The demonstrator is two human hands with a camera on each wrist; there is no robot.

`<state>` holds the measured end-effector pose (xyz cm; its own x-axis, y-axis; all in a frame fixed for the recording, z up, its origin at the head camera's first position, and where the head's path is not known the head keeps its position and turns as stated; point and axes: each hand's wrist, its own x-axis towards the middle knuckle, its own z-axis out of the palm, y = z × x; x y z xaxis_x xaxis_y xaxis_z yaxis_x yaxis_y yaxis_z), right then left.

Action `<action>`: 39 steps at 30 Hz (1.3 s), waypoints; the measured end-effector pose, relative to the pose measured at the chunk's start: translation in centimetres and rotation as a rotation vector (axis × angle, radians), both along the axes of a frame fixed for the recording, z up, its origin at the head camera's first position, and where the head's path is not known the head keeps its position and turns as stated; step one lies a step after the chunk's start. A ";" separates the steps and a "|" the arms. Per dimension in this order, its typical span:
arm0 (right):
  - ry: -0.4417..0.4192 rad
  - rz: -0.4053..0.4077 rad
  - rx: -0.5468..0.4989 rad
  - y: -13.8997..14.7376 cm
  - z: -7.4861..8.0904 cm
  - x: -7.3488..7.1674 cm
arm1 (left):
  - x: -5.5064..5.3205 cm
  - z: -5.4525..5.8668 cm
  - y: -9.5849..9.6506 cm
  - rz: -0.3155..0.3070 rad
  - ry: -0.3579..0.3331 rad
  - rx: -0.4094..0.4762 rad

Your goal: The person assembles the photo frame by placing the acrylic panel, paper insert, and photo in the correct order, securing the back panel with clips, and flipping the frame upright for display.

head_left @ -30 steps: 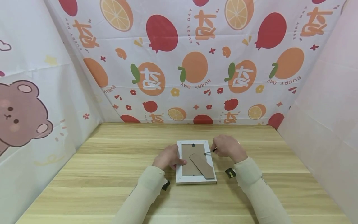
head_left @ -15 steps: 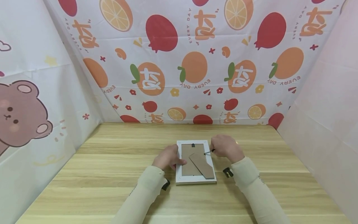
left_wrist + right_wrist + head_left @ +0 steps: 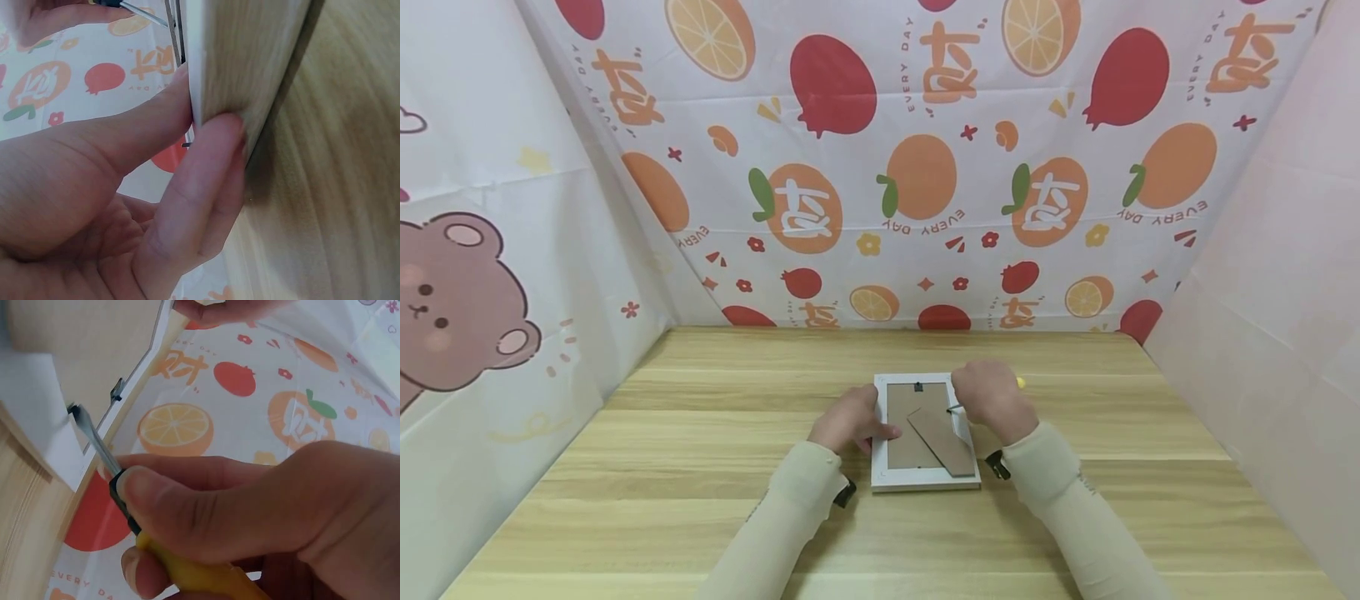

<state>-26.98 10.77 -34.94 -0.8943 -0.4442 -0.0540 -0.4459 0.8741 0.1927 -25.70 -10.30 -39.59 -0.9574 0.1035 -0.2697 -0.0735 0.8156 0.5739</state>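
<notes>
A white picture frame [image 3: 912,478] lies face down on the table, its brown backing board [image 3: 904,450] and slanted stand leg [image 3: 942,442] showing. My left hand [image 3: 853,421] grips its left side, thumb over the back. In the left wrist view, fingers [image 3: 187,194] press against the frame's wood-grained edge. My right hand [image 3: 996,400] holds a flat-blade screwdriver [image 3: 200,572] with a yellow and black handle. Its tip is at a small dark tab [image 3: 74,409] on the inner right edge of the frame. A black hanger [image 3: 117,389] sits at the top edge of the backing.
The wood-grain table [image 3: 700,492] runs back to a fruit-print cloth [image 3: 917,275]. A bear-print cloth [image 3: 460,308] stands along the left side and a pale one [image 3: 1285,333] along the right.
My right hand has shifted left over the frame's right edge, and the yellow handle end now shows behind it. The left hand and the frame stay in place.
</notes>
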 end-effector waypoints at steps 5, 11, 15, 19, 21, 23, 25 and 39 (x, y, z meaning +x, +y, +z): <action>0.077 -0.001 0.069 -0.9 -0.3 0.7 | -0.1 0.0 0.0 -0.001 -0.003 -0.011; 0.193 0.022 0.155 -1.9 -0.9 1.7 | -0.1 0.0 0.0 0.004 -0.011 0.004; 0.217 0.013 0.162 -2.0 -0.9 2.0 | -0.2 0.1 0.0 -0.001 -0.006 0.005; 0.187 0.013 0.125 -1.7 -0.8 1.8 | -0.2 0.2 0.0 0.001 -0.006 0.010; 0.160 0.013 0.094 -1.5 -0.6 1.6 | -0.2 0.2 0.0 -0.001 -0.007 0.008; 0.127 0.015 0.073 -1.2 -0.5 1.3 | -0.2 0.1 0.0 -0.002 -0.010 0.005; 0.106 0.017 0.051 -0.8 -0.4 1.1 | -0.1 0.1 0.0 -0.002 -0.010 0.002; -0.079 0.012 -0.161 1.3 0.5 -1.5 | 0.0 0.2 -0.1 -0.005 -0.014 0.025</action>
